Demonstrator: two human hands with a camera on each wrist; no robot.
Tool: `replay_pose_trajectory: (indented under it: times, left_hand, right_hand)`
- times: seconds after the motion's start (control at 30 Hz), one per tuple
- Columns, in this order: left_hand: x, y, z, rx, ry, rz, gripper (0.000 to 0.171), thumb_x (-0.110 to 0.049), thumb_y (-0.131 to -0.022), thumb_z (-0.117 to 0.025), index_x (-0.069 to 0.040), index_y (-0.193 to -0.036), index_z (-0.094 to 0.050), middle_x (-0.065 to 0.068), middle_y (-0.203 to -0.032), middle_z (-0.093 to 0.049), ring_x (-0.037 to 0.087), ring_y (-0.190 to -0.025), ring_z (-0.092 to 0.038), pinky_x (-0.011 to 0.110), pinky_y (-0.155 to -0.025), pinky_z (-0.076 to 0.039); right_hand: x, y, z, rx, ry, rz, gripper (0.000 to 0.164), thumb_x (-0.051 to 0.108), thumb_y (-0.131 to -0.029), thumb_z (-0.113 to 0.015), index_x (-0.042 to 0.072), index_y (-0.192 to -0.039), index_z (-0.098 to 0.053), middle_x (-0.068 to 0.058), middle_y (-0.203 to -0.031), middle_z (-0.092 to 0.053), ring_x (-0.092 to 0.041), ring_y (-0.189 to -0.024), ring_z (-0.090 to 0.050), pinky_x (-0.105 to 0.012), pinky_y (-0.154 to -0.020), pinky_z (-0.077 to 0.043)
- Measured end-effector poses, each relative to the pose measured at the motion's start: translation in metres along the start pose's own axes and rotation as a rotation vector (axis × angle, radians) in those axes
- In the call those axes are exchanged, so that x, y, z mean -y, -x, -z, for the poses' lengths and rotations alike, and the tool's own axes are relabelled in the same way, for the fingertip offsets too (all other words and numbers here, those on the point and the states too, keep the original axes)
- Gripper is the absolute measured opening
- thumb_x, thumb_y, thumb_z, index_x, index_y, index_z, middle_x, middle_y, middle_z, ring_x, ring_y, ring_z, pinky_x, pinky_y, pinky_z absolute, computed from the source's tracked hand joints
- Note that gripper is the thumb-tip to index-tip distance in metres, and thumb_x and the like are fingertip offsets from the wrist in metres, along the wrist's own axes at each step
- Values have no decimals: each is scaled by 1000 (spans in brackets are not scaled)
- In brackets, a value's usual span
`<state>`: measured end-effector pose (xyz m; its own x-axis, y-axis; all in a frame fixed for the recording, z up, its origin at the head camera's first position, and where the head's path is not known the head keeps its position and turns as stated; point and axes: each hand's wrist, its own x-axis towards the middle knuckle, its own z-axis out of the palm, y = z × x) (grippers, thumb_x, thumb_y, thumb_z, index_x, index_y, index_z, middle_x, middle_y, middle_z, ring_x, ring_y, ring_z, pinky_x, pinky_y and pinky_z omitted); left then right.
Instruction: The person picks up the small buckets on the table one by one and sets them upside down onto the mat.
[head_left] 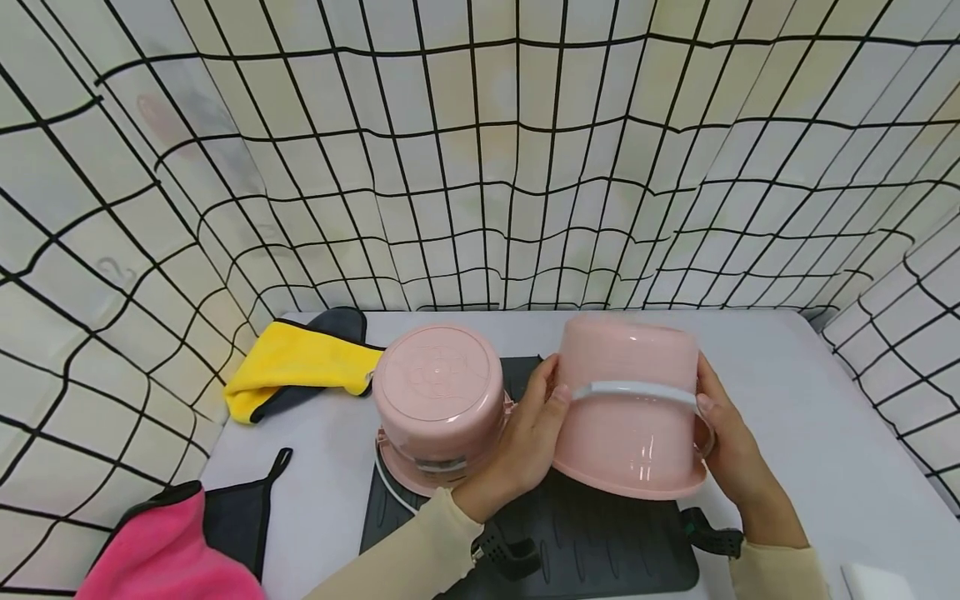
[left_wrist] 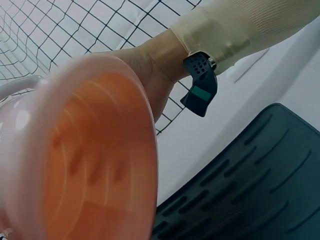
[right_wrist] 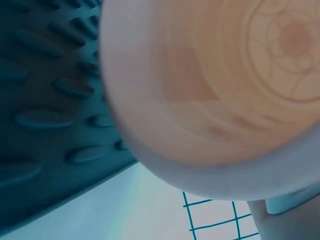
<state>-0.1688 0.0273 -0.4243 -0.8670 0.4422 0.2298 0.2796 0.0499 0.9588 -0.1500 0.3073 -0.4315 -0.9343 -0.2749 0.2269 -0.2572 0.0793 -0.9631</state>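
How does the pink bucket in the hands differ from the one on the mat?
The held bucket is gripped between the left hand and right hand; the other bucket stands upside down on the mat.
In the head view, the held bucket shows mostly its side, the other bucket its round base.
The held bucket's pale handle crosses its side; the other bucket's handle loops down past its rim.
Both are glossy pink.

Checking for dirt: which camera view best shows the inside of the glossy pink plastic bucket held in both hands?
The right wrist view: it looks into the glossy pink plastic bucket, showing inner wall and the flower pattern at its bottom. The left wrist view shows inner wall but no such pattern; the head view, only the outside.
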Motion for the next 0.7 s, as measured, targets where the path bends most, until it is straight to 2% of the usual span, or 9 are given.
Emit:
replay_pose_trajectory:
  times: [0.17, 0.27, 0.37, 0.43, 0.5, 0.6, 0.63, 0.7]
  left_hand:
    - [4, 0, 0, 31, 7, -5, 68, -35, -114, -34, -7, -166, -1, 12, -173, -8, 21, -158, -17, 49, -126, -21]
    - [7, 2, 1, 41, -6, -11, 69, -35, -114, -36, -9, -167, 0, 10, -173, -6, 20, -158, -17, 49, -125, -24]
    - [10, 3, 2, 47, -13, -11, 69, -34, -113, -37, -12, -167, 0, 5, -174, -5, 16, -158, -13, 47, -126, -22]
    - [12, 5, 3, 51, -19, -21, 69, -32, -113, -38, -14, -168, 0, 4, -174, -5, 15, -158, -12, 48, -127, -20]
    - [15, 6, 4, 55, -36, -39, 70, -31, -112, -39, -14, -168, 0, 4, -174, -5, 15, -159, -10, 50, -127, -17]
    - [20, 8, 6, 68, -96, -62, 74, -33, -111, -41, -15, -168, 2, 3, -175, -2, 15, -160, -6, 51, -128, -14]
    - [22, 9, 6, 73, -124, -69, 76, -34, -111, -42, -15, -168, 3, 2, -175, 0, 15, -160, -4, 51, -128, -13]
    - [28, 9, 8, 90, -173, -91, 80, -35, -109, -44, -14, -168, 5, 1, -175, 4, 15, -161, 0, 52, -128, -10]
  right_hand:
    - [-9, 0, -4, -47, 66, 29, 66, 36, -106, -27, 31, -169, -6, -10, -160, -26, -29, -117, -54, -36, -75, -53]
    - [-12, 1, -7, -74, 92, 9, 66, 41, -106, -29, 35, -169, -7, -9, -154, -32, -30, -110, -54, -39, -65, -50]
    - [-14, 1, -10, -85, 122, 11, 67, 41, -106, -31, 36, -169, -6, -11, -154, -34, -33, -116, -48, -39, -72, -52]
    - [-14, 0, -11, -84, 140, 16, 68, 40, -106, -32, 37, -169, -5, -11, -158, -32, -33, -124, -42, -44, -79, -51]
    - [-15, -1, -11, -88, 169, 13, 69, 39, -107, -34, 37, -168, -3, -8, -162, -29, -31, -133, -36, -57, -89, -48]
    - [-17, -1, -12, -89, 192, -5, 72, 35, -106, -40, 39, -168, -4, -4, -166, -26, -26, -141, -29, -73, -98, -37]
    - [-19, -1, -12, -92, 198, -11, 74, 34, -105, -43, 39, -168, -4, -3, -166, -26, -24, -142, -28, -74, -102, -34]
    - [-21, -1, -12, -86, 184, -6, 80, 28, -104, -50, 38, -168, -4, -6, -163, -31, -24, -142, -33, -63, -110, -37]
